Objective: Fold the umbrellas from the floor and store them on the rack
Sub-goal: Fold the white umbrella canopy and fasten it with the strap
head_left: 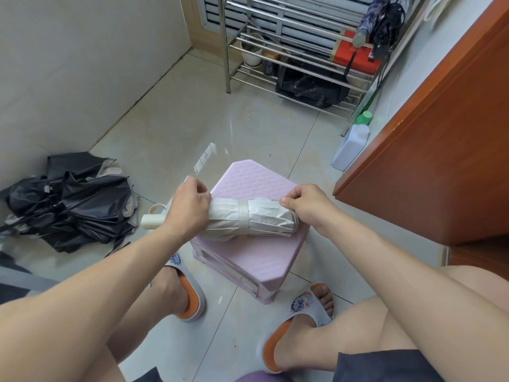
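A cream folded umbrella [253,220] lies across a pink plastic stool [264,255], its strap wrapped round the middle and its handle sticking out to the left. My left hand [187,208] grips the umbrella near the handle end. My right hand [308,205] pinches the canopy folds at the tip end. A black unfolded umbrella [74,202] lies crumpled on the floor at the left wall. The metal rack [289,59] stands at the back, with a dark patterned folded umbrella [381,26] resting on its right side.
A red box [355,55], pots and a black bag [311,86] sit on the rack shelves. A white jug with a green cap [351,144] stands by an orange-brown wooden door [440,150] at right. My feet in slippers flank the stool.
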